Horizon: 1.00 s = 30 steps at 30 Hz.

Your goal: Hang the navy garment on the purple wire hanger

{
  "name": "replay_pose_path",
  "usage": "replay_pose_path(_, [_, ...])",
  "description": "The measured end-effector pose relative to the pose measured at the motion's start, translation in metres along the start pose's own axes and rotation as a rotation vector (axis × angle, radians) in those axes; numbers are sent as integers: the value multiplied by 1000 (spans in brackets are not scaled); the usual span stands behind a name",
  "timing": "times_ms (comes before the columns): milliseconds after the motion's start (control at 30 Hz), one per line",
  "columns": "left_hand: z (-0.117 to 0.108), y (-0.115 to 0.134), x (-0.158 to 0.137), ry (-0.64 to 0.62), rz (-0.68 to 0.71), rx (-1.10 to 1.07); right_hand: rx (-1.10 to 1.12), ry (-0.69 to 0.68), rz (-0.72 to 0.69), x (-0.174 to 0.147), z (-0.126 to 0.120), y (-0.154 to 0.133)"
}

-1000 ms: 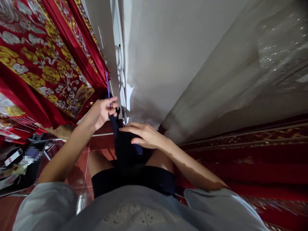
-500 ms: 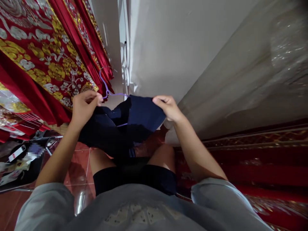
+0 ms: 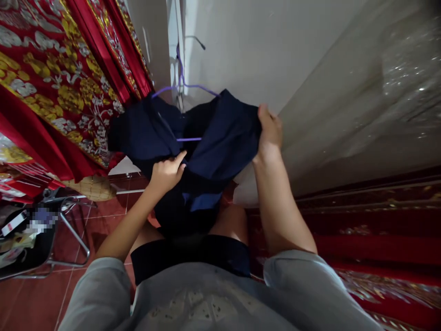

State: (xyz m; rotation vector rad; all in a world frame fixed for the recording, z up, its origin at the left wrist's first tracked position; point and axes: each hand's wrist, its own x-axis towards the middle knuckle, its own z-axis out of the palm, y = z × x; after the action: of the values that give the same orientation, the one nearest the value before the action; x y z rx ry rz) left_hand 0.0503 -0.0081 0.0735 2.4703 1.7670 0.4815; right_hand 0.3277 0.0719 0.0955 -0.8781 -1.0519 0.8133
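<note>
A dark blue shirt (image 3: 223,142) hangs on a purple wire hanger (image 3: 198,86) in front of me; the hanger's bar crosses its open neck. My right hand (image 3: 270,133) grips the shirt at its shoulder on the right, thumb on the near side. At the middle of the front, just below the neck opening, my left hand (image 3: 168,174) has thumb and index finger at the edge of the cloth. The other fingers of that hand are curled. The shirt's lower part droops in dark folds over my lap.
Red embroidered cloths (image 3: 79,87) hang at the left, close to the shirt's left shoulder. A black folding chair (image 3: 44,246) holds a white box and small items. A pale wall (image 3: 275,46) and a plastic-covered surface (image 3: 361,115) stand ahead and right, with red cloth (image 3: 379,239) below.
The shirt and hanger have risen and moved away from me, spreading wider. My left hand has gone from the hanger and left shoulder to the front opening; my right hand has moved up and right.
</note>
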Motion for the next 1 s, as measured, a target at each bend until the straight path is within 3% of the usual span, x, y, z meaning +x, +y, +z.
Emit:
replay_pose_path(67, [13, -1, -1, -73, -21, 72, 58, 120, 30, -14, -8, 7])
replay_pose_path(167, [35, -4, -14, -97, -21, -14, -28, 120, 37, -22, -11, 18])
replay_pose_path(267, [57, -3, -31, 104, -120, -207, -243, 287, -44, -41, -3, 28])
replay_pose_path(333, [71, 4, -41, 262, -211, -337, -333, 481, -110, -72, 11, 36])
replay_pose_path(367, [77, 8, -45, 321, -257, -408, -320, 515, -122, -93, 20, 41])
replay_pose_path(433, [87, 20, -52, 403, -341, -566, -225, 364, -6, -136, 42, 53])
replay_pose_path(500, [94, 32, -57, 448, -406, -724, -136, 8, 233, -169, 60, 65])
replay_pose_path(567, [100, 40, -61, 467, -451, -835, -104, -215, 387, -184, 69, 75])
replay_pose_path(833, [109, 23, -58, 354, -370, -1029, -275, -425, 349, -161, 50, 67])
replay_pose_path(1000, [111, 28, -58, 377, -426, -1005, -37, -441, 549, -173, 55, 65])
